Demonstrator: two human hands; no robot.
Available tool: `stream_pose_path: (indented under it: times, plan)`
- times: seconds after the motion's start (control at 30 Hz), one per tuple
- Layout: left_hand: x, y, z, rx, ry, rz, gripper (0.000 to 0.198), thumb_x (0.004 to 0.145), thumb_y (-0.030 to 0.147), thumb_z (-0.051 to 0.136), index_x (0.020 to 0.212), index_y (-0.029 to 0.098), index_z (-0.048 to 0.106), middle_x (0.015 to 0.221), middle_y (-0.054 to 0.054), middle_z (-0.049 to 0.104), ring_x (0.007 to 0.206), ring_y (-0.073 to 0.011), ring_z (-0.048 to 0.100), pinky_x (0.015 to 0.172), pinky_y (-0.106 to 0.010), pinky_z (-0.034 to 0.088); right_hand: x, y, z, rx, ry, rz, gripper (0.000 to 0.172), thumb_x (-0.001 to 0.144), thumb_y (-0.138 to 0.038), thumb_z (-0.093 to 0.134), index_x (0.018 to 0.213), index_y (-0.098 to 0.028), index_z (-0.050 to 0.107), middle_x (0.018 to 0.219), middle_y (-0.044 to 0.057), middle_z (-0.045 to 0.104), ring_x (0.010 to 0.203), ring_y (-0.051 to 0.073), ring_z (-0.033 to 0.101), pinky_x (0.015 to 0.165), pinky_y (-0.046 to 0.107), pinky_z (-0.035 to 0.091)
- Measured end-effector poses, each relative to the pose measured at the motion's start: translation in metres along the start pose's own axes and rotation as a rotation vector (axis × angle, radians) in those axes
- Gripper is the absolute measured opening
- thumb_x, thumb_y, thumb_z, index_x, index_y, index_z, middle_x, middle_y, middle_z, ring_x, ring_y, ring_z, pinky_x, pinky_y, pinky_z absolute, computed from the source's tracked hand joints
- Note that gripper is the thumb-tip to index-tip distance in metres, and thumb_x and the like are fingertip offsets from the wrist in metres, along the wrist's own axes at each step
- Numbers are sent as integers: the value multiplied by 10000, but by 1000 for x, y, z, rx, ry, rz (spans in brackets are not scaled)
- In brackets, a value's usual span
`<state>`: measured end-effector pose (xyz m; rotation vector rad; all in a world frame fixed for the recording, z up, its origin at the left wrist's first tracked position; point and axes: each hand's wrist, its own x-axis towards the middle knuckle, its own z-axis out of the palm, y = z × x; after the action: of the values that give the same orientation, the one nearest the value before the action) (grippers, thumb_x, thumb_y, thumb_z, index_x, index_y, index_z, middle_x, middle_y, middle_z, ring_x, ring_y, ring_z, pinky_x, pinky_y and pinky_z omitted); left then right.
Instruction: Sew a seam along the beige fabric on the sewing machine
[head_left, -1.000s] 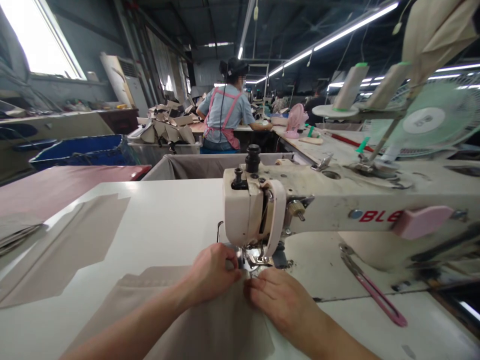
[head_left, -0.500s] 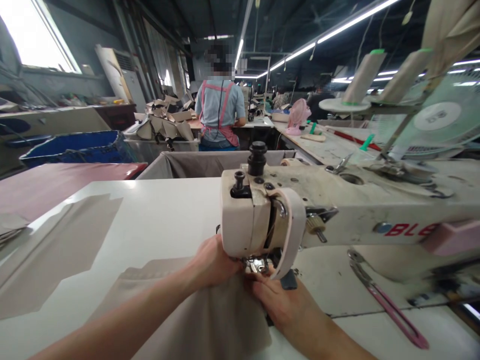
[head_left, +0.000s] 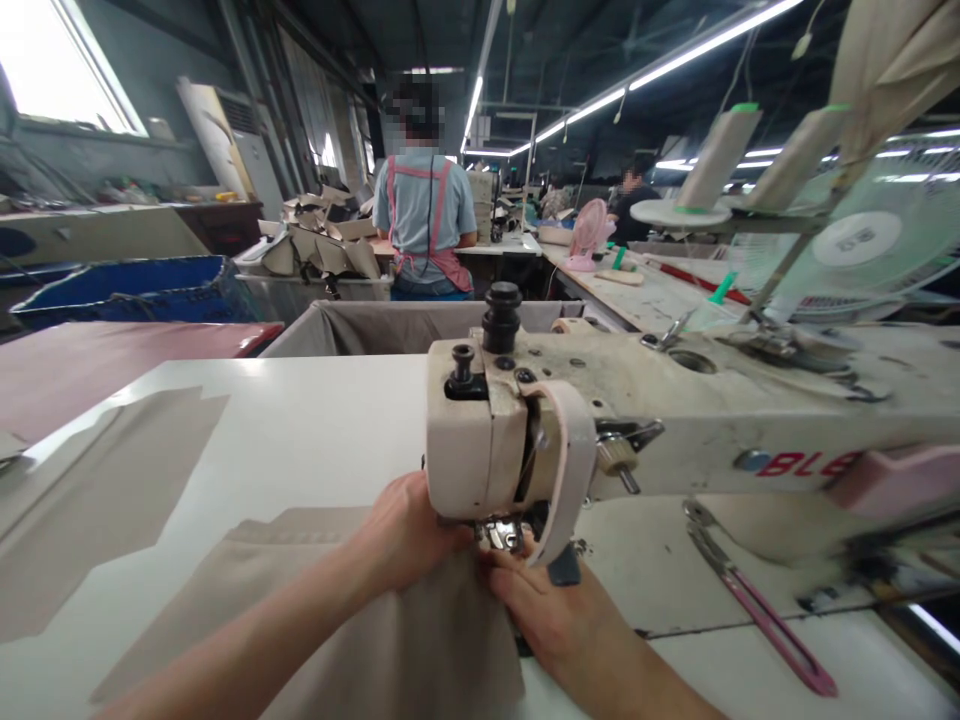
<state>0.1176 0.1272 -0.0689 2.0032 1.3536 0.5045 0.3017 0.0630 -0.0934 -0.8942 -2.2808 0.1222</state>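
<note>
A beige fabric piece (head_left: 442,640) lies under the head of a white sewing machine (head_left: 469,440) and hangs toward me. My left hand (head_left: 409,530) is closed on the fabric just left of the presser foot (head_left: 502,535), its fingertips partly hidden by the machine head. On the other side, my right hand (head_left: 544,600) pinches the fabric's right edge close in front of the foot. Its fingertips are partly covered by the white curved guard (head_left: 566,470). The needle itself cannot be made out.
Another beige fabric piece (head_left: 112,460) lies flat on the white table (head_left: 315,420) at left. Pink-handled snips (head_left: 757,600) rest right of the machine. Behind stand a cloth-lined bin (head_left: 345,325), a blue bin (head_left: 135,290) and a seated person (head_left: 424,210). Thread cones (head_left: 720,155) stand at right.
The view has shifted slightly, so the machine sits farther left. The fabric's near-left part now spreads wider across the table. Both hands keep their places beside the presser foot.
</note>
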Motion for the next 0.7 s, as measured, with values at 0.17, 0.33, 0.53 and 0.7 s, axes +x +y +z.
stream_pose_path:
  times: [0.17,0.33,0.53,0.7]
  plan:
    - [-68,11,28,-11,166,141,453,561,180,747,960,192,534,1030,-71,588,956,-251,563,853,-364,479,-1,0,-3,93,-45,125,324,982,-194,367,854,-195,665,810,64,678,769,220,632,738,350,517]
    - [-88,11,41,-110,94,-34,446,517,37,752,833,198,482,843,8,555,783,-174,521,718,-282,465,-18,-19,0,449,-30,494,241,975,-218,396,1065,-230,619,774,22,666,675,174,661,628,293,562]
    - [-80,3,37,-139,66,113,403,571,173,846,796,181,512,804,16,558,751,-155,506,679,-244,429,-41,-52,12,1427,174,1024,535,782,-466,716,1195,-199,504,830,21,692,805,209,702,786,379,569]
    - [-82,-6,37,-224,27,178,372,581,164,861,803,170,563,821,17,580,763,-146,531,686,-228,418,-35,-51,8,1377,104,1125,566,750,-391,771,1186,-152,502,790,21,699,767,176,683,812,334,543]
